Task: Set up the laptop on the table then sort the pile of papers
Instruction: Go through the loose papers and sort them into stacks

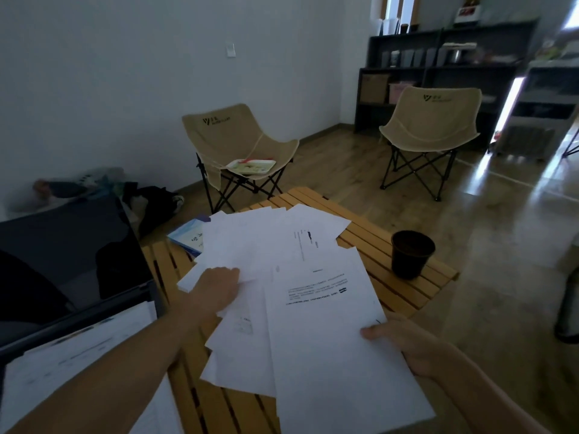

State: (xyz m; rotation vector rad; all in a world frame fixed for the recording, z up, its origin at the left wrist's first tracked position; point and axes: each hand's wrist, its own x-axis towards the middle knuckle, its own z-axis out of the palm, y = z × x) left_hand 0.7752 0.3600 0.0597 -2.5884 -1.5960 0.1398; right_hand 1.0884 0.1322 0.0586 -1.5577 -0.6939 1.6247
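The left hand (219, 288) reaches into the pile of papers (266, 245) and grabs some. The right hand (404, 343) pinches one printed sheet (329, 339) near the laptop (69, 261).

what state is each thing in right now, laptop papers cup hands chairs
laptop: open, screen dark
pile of papers: fanned loose across the slatted table, unsorted
printed sheet: gripped at its right edge by the right hand
left hand: reaching into the pile, fingers under a sheet
black cup: upright on the table
folding chairs: unfolded; the nearer one holds a tray
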